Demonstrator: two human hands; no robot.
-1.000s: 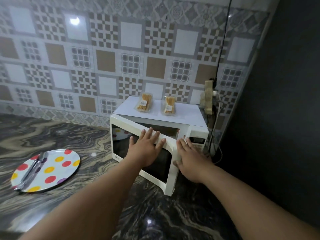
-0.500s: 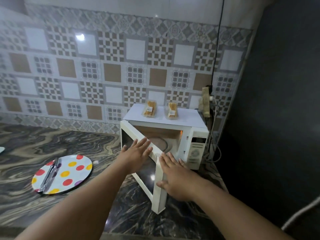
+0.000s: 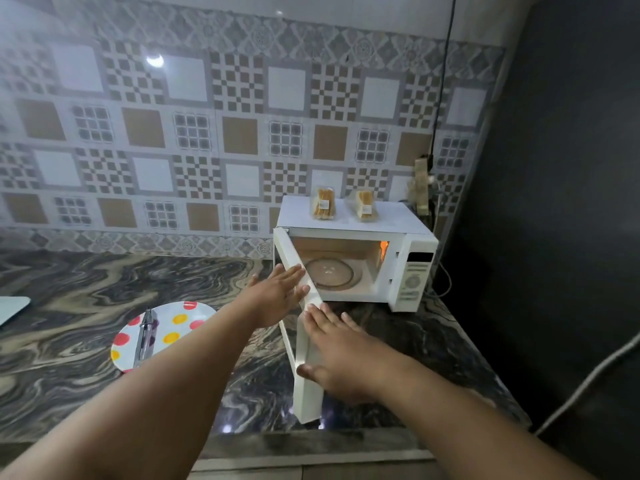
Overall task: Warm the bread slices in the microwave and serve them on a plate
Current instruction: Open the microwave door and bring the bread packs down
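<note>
A white microwave (image 3: 412,271) stands at the back right of the counter with its door (image 3: 304,389) swung wide open toward me. Inside, the glass turntable (image 3: 330,273) is bare and the lamp glows orange. Two wrapped packs of bread slices (image 3: 323,204) (image 3: 363,206) sit on the microwave's top. My left hand (image 3: 273,297) lies flat with straight fingers against the door's outer face. My right hand (image 3: 341,356) rests with straight fingers on the door's inner side, thumb at its edge. A white plate with coloured dots (image 3: 173,327) lies to the left, partly hidden by my left forearm.
Metal tongs (image 3: 145,336) lie on the plate. A pale board corner (image 3: 12,306) shows at the far left edge. A wall socket with cables (image 3: 424,181) is behind the microwave. A dark wall closes the right side. The marbled counter (image 3: 69,306) stretches left.
The door has swung from nearly closed to wide open, both hands moving with it toward me. The lit cavity and turntable have come into sight, and the view has pulled back.
</note>
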